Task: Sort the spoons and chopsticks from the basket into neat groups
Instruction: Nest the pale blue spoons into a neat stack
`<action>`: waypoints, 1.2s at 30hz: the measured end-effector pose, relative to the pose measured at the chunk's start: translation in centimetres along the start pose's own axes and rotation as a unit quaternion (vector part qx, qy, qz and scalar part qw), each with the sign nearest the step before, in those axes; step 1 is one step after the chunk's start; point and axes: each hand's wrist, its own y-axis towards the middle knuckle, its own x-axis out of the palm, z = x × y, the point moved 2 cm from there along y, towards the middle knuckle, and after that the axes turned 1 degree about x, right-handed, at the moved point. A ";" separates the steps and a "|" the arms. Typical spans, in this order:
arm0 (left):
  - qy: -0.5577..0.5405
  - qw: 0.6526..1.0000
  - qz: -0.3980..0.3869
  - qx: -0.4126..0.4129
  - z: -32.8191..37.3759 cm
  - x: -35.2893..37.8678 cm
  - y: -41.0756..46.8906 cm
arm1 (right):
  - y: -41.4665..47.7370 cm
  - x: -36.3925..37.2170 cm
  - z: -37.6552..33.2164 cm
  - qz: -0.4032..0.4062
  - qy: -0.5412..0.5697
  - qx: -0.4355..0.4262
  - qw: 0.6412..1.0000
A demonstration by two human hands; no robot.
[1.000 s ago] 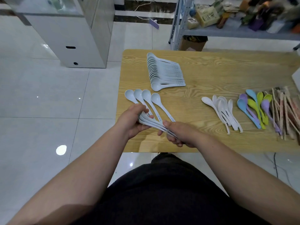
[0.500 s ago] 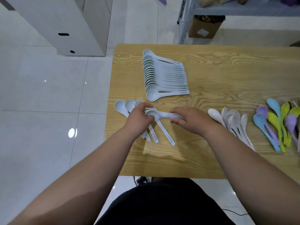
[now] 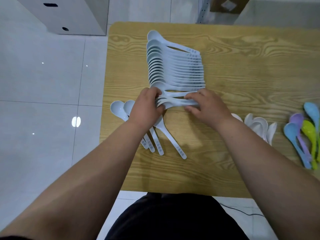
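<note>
Table: stood on the tiles, light wood with bold grain, far-left corner rounded.
Floor: lay in large pale glossy tiles with thin dark joints.
Glare: shone as a bright spot on the tiles, left of the table.
Cabinet: stood far left, white, near the table's far corner, with two dark holes in its face.
Cardboard box: sat beyond the table's far edge, brown with a white label, cut off at the top.
Shelf leg: rose just left of the box, grey metal.
Cable: ran black over the tiles at near right.
</note>
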 end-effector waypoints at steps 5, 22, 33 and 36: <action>0.059 0.998 0.028 0.020 -0.4 0.3 -0.4 | 0.1 0.9 0.1 0.027 -0.027 0.005 0.999; 0.141 0.987 0.067 0.039 -1.4 -0.6 0.9 | 0.8 2.2 -0.9 0.137 -0.046 0.000 0.990; 0.107 0.992 0.066 0.011 -1.3 -0.6 1.0 | 1.0 2.7 -1.8 0.158 -0.056 0.038 0.985; 0.122 0.991 0.055 0.020 -1.4 -1.0 0.5 | 0.7 2.8 -1.9 0.159 -0.058 0.035 0.985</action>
